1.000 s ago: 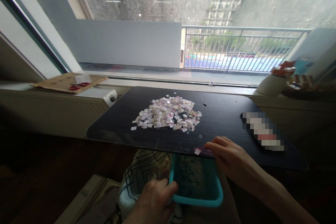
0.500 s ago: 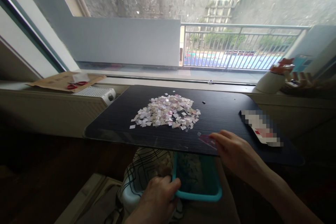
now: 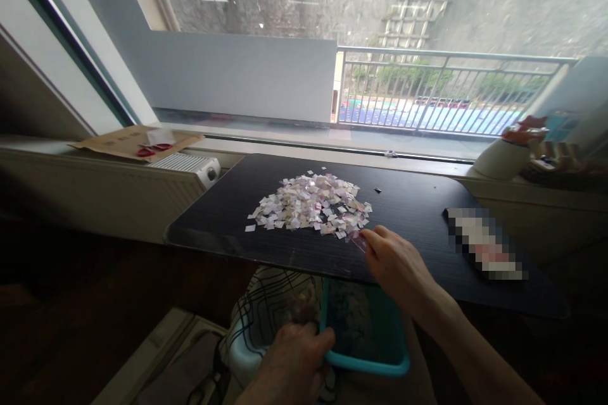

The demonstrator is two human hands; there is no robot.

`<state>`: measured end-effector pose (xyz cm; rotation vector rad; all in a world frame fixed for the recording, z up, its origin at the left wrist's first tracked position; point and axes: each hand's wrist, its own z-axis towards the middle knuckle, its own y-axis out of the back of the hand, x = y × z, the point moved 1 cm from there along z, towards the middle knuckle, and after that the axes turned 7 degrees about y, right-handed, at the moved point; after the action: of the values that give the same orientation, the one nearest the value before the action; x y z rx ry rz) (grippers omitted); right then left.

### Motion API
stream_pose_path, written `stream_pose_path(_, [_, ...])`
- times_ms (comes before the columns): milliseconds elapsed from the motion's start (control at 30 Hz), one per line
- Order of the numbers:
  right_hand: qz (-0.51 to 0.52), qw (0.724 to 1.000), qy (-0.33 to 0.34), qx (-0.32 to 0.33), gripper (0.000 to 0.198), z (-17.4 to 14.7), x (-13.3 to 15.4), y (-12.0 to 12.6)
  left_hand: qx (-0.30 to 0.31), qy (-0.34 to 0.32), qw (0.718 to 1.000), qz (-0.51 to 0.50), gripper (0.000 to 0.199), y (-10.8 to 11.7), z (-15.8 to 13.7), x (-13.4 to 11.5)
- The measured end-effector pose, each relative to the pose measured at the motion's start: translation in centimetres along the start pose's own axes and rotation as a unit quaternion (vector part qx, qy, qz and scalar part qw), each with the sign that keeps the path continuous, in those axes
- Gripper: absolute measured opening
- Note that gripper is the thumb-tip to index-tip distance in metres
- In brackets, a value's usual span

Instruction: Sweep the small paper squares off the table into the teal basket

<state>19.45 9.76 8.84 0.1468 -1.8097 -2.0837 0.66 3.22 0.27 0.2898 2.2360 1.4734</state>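
A loose heap of small pale square pieces (image 3: 308,202) lies on the dark tabletop (image 3: 408,202). My right hand (image 3: 392,256) pinches a thin, clear pinkish sheet (image 3: 358,241) flat against the table, its edge near the front right of the heap. Below the table edge, my left hand (image 3: 299,354) grips the near left rim of a teal plastic bin (image 3: 370,366). More pale pieces show in the bin's shadowy inside. Left of it is a light blue tub (image 3: 244,351) with a black-lined checked cloth (image 3: 266,294) over it; what it holds is hard to make out.
A blurred-out flat object (image 3: 484,243) lies on the table's right side. On the sill at left are red scissors (image 3: 154,150) and brown paper (image 3: 114,142), above a radiator (image 3: 190,171). A white vase (image 3: 501,155) stands at the right by the window.
My right hand has moved left and slightly up with the clear sheet, closer to the heap. My left hand keeps its grip on the bin. The whole view has shifted slightly.
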Motion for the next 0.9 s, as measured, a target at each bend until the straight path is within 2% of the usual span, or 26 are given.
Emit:
stream_pose_path(133, [0.021,0.999,0.036,0.015,0.028,-0.3,0.1,0.5,-0.006,0.002,1.000,-0.006,0.021,-0.3,0.0,0.0])
stream_pose_path(333, [-0.032,0.999,-0.002,0.014,0.027,0.8,-0.7,0.6,-0.005,0.003,1.000,0.001,0.026,-0.6,0.0,0.0])
stream_pose_path(567, [-0.023,0.999,0.026,0.023,0.028,0.1,-0.6,0.9,-0.008,0.007,1.000,0.002,0.023,-0.6,0.0,-0.1])
stream_pose_path(733, [-0.048,0.998,0.014,0.027,0.027,1.2,-0.7,1.0,0.002,0.005,1.000,0.000,0.023,-0.5,0.0,-0.1])
stream_pose_path(900, [-0.054,0.997,0.042,0.030,0.028,1.0,-0.9,0.9,0.014,0.016,1.000,-0.010,0.022,-0.2,-0.2,-0.1])
